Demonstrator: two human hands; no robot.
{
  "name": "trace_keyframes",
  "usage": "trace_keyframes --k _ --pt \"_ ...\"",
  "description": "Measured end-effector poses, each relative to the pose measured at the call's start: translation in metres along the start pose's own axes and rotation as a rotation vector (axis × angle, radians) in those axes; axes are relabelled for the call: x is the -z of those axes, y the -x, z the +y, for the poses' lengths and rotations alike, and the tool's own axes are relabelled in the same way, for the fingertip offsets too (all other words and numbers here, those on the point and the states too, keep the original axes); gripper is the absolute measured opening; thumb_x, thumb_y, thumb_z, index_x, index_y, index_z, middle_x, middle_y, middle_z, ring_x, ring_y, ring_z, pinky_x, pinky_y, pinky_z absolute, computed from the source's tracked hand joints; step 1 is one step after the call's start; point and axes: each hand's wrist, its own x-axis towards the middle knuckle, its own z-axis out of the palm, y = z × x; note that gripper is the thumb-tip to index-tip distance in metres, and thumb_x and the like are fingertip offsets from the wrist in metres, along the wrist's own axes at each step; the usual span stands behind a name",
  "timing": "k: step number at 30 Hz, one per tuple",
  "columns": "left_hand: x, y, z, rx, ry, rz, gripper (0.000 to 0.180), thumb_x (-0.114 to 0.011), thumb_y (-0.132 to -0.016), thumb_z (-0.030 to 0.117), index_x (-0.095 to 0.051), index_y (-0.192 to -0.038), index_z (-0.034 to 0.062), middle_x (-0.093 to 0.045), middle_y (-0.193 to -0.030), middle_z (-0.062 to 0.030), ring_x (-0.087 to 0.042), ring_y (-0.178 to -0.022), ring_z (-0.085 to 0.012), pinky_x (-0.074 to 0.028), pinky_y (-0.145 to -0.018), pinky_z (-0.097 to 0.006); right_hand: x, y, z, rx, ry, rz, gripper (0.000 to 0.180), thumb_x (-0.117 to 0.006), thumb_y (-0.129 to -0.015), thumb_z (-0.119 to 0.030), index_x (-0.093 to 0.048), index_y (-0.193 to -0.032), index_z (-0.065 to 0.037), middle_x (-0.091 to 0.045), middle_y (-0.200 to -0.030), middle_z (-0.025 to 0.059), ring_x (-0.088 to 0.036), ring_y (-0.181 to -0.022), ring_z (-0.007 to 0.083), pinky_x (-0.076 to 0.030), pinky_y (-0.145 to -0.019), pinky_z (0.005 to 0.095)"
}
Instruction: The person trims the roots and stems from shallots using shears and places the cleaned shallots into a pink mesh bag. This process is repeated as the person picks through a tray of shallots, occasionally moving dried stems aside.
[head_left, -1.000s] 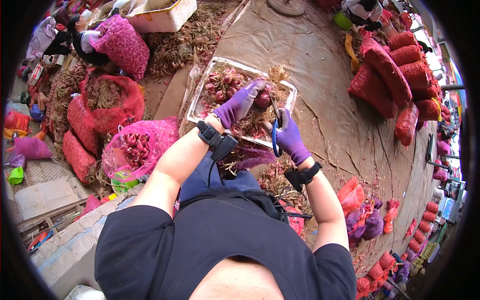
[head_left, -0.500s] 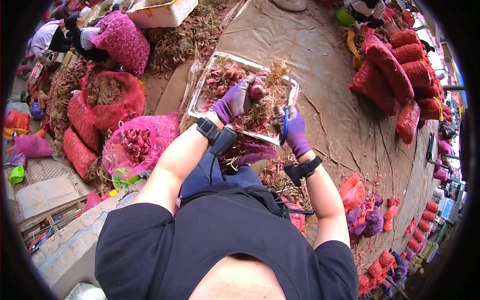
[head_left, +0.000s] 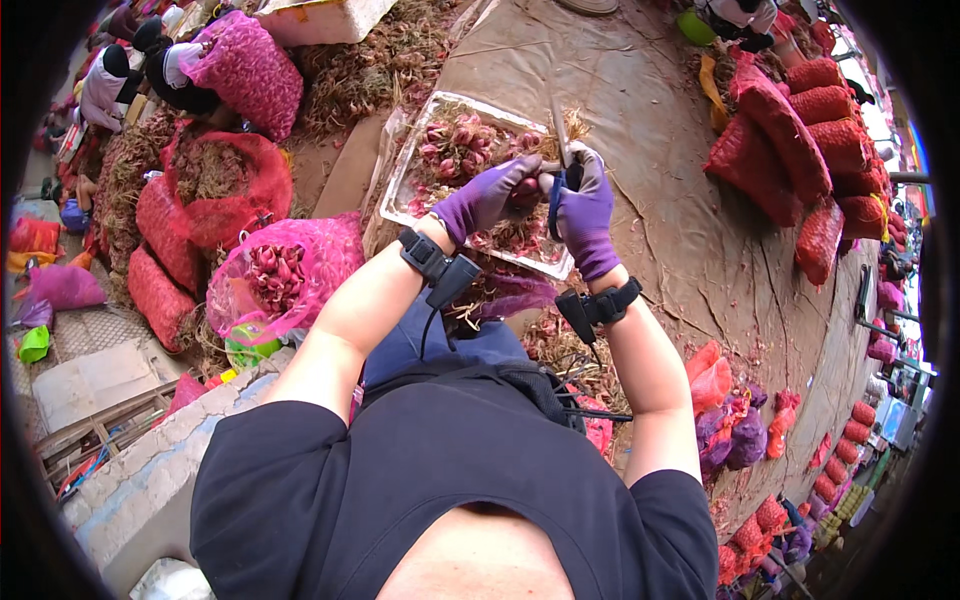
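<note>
My left hand [head_left: 487,203], in a purple and grey glove, is closed around a few reddish shallots [head_left: 525,195]. Close beside it, my right hand [head_left: 586,212], gloved alike, grips scissors with blue handles [head_left: 554,212]; their blades [head_left: 557,115] point up and away from me. Both hands nearly meet over a white shallow tray [head_left: 396,187]. A heap of red shallots [head_left: 465,142] fills the tray's far left part, and dry stems [head_left: 572,125] stick out past its far right corner. Whether the blades touch a stem is hard to see.
An open pink mesh bag [head_left: 335,250] of shallots stands left of my knees. Beyond it are red mesh sacks [head_left: 160,290] and a dry stalk heap [head_left: 375,75]. Full red sacks [head_left: 765,150] lie at right on the brown tarp [head_left: 660,120]. People [head_left: 175,75] sit far left.
My right hand has moved up and left to meet my left hand, and the scissor blades now show pointing up. The held shallots have come down slightly, and the dry stem bunch beside them has gone from view.
</note>
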Motion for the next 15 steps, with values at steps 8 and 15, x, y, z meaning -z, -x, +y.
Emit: trace_keyframes --k 8,15 --pt "0.031 0.003 0.006 0.129 0.689 0.053 0.035 -0.048 -0.096 0.037 -0.062 -0.076 0.0126 -0.062 -0.064 -0.0010 -0.052 -0.050 -0.0125 -0.039 -0.038 -0.023 0.017 0.017 -0.025 -0.284 -0.257 -0.318 0.038 -0.073 -0.077 -0.006 -0.054 -0.110 -0.002 -0.066 -0.090 0.0052 -0.061 -0.079 0.0088 -0.050 -0.074 0.0234" --pt "0.030 0.007 0.009 0.278 0.725 -0.015 0.040 -0.047 -0.096 0.037 -0.060 -0.069 0.0106 -0.063 -0.064 -0.0030 -0.054 -0.052 -0.0151 -0.042 -0.041 -0.021 0.012 0.017 -0.013 0.132 0.312 -0.124 0.045 -0.080 -0.074 -0.017 -0.054 -0.108 -0.004 -0.060 -0.091 0.0061 -0.058 -0.082 0.0122 -0.047 -0.075 0.0264"
